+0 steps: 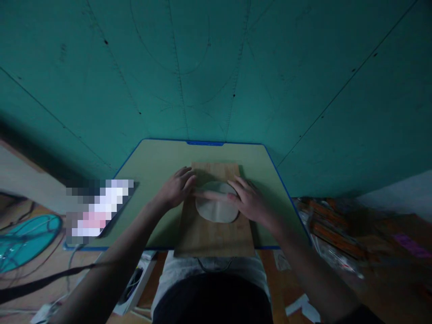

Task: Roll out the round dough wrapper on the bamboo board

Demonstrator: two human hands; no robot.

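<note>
Holding a rolling pin [213, 195] at both ends, with left hand [178, 186] loosely curled and right hand [249, 199] half-closed. Resting it across flat, round dough [218, 213] on a wooden board [216, 240] atop a blue-edged table [162, 155].

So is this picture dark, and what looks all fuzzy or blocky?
Head view: yes, dim, with murky shade at lower right; head view: the rod and pale round sheet look soft-edged; head view: square blocks hide a bright thing at left.
</note>
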